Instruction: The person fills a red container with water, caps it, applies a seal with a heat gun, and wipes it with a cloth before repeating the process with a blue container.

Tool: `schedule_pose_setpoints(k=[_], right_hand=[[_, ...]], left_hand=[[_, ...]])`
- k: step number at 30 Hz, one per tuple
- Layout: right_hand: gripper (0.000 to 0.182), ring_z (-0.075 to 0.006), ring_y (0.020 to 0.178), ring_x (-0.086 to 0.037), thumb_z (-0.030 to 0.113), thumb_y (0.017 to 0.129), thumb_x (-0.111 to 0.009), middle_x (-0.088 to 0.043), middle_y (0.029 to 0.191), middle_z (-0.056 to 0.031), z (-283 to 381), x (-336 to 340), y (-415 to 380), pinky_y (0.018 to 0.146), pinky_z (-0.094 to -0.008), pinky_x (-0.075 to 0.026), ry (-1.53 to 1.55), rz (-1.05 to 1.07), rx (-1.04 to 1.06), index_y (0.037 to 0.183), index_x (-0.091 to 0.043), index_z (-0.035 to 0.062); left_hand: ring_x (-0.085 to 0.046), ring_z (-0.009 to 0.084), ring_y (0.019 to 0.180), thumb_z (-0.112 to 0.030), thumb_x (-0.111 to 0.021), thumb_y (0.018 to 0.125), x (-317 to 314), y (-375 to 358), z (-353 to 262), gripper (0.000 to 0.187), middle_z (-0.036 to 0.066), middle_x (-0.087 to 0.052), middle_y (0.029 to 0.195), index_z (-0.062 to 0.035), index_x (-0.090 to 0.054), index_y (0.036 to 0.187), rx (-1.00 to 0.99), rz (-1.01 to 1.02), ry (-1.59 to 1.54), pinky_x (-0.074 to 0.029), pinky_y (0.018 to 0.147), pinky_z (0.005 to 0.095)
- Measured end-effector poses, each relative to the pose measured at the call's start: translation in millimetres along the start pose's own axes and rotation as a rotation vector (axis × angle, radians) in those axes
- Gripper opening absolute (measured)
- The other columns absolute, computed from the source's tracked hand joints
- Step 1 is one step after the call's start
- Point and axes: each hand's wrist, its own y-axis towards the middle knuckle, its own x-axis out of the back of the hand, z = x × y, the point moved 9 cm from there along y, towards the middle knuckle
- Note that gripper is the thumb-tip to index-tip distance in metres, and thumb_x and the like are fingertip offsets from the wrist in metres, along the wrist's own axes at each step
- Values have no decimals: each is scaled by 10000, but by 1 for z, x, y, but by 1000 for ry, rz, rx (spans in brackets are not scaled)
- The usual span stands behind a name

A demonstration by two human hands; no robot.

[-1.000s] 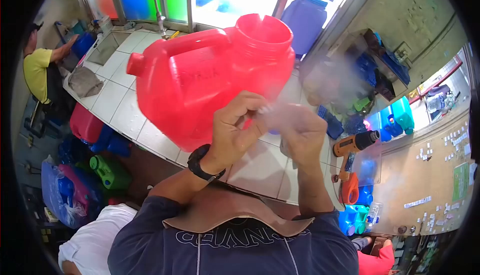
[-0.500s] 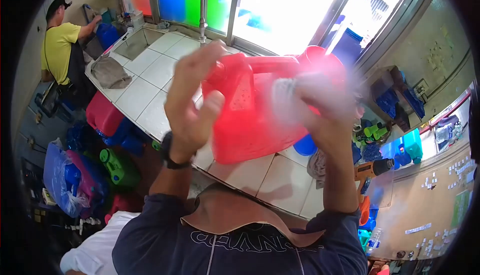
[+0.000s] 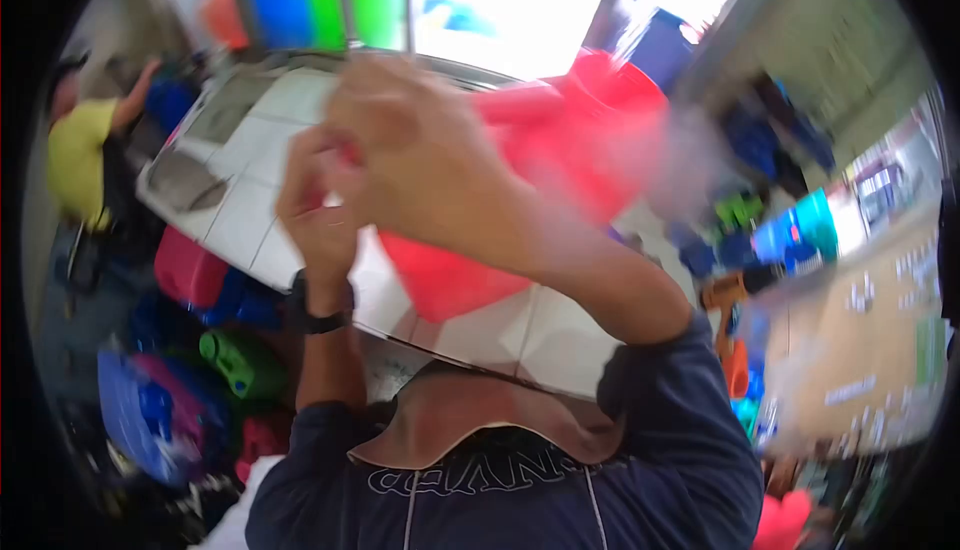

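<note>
Basically, left hand [image 3: 322, 200] and right hand [image 3: 385, 140] meet, left of red jug [image 3: 595, 155]; blur hides each grasp, can't tell. Tiled counter [image 3: 570, 335] likely keeps jug reachable.

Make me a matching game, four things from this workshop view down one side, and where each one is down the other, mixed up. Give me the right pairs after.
Things:
1. Dark watch
2. Wide-mouthed red container
3. Grey-brown cloth
4. Green jug

Places:
A. Beside the sink
B. Lower than the tiled counter, toward the left of the view
C. Around the left wrist
D. Partly hidden behind the right forearm

Right pairs: 1-C, 2-D, 3-A, 4-B
</note>
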Motion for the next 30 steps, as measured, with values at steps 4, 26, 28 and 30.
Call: schedule_pose_setpoints(k=[4,26,28,30], right_hand=[[170,-275,968,-635,145,768,-707,-642,1026,-143,-22,86,-71,860,-362,-521,452,-396,12,890,-673,31],[734,-378,1172,-565,394,800,-746,-568,1275,-251,-183,315,-644,973,-418,-453,-797,-564,-1401,1334,-486,-38],[560,-374,967,-664,375,815,-734,-682,1003,-240,-195,304,-678,825,-436,-508,-476,-106,-1760,1161,-605,-46],[407,-338,740,-659,335,847,-706,-669,803,-205,-195,305,-716,651,-436,-491,-555,-58,-1596,976,-620,-41]], left_hand=[[-643,202,968,11,-626,893,13,-8,39,347,127,-653,1137,31,-597,1238,292,-142,-55,-532,876,315],[-550,258,1173,-197,-545,992,27,-24,14,388,152,-520,1331,25,-499,1307,219,-134,377,-503,934,388],[-588,238,1100,-145,-545,988,-8,-23,-17,362,144,-573,1259,25,-515,1306,-216,155,1033,-508,902,343],[-598,229,1083,-110,-560,972,22,-24,13,362,147,-583,1250,36,-521,1302,273,-178,397,-495,924,330]])
